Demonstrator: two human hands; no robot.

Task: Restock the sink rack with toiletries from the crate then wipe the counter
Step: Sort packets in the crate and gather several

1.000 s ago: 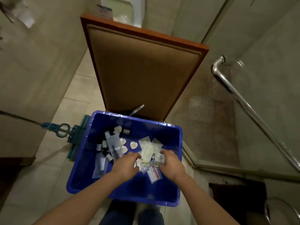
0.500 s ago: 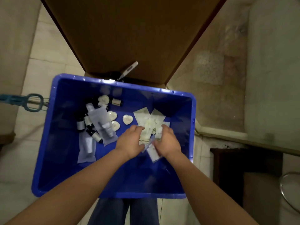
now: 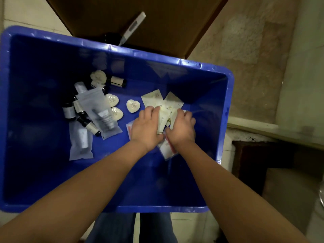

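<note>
Head view, left to right: the blue crate holds clear pouches and small dark bottles on its left side, then three heart-shaped soaps nearer the middle. Right of those, the left hand and the right hand close in from either side on a pile of paper packets lying on the crate floor, right of centre. Both hands have their fingers curled over the pile and their thumbs nearly meeting at its near end.

The packets are thin, flat and loosely fanned, so a lift from this squeeze could let the outer ones slide free. A red-edged packet under the wrists looks outside the hold and may be left behind.

Most of the packets have their long sides running away from the person toward the far wall. Their far ends splay apart, one leaning left and one right.
</note>
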